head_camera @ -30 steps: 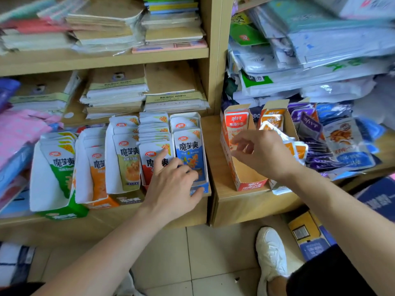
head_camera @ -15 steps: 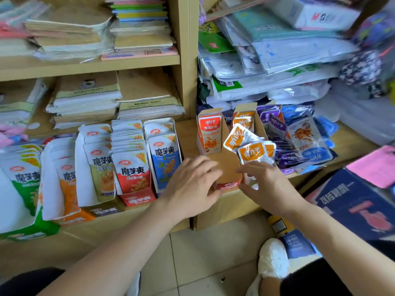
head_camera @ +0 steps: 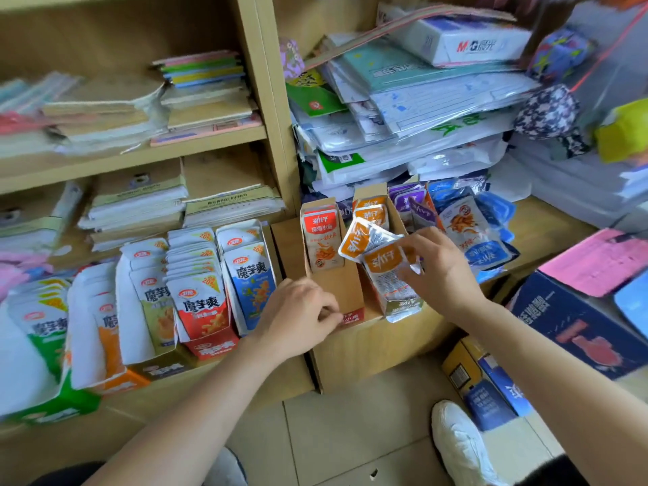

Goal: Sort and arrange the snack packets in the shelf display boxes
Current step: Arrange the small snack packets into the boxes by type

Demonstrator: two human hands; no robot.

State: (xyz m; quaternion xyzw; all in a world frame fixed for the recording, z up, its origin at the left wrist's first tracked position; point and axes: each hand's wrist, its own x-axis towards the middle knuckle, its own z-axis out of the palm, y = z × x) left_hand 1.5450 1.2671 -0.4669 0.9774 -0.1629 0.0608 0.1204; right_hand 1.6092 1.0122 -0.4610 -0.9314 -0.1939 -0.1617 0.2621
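Observation:
My right hand pinches a bunch of orange snack packets above the right-hand cardboard display box. My left hand grips the front lip of the neighbouring display box, which holds one red packet standing at its back. On the shelf to the left stands a row of display boxes with blue, red, yellow-green, orange and green packets.
Loose purple and blue packets lie piled right of the boxes. Stacks of notebooks and wrapped paper fill the shelves above. A dark blue carton and a smaller box sit on the floor beside my white shoe.
My left hand left the blue packet box and moved right to grip the red packet box's front. My right hand lifted orange packets out and now holds them over the box.

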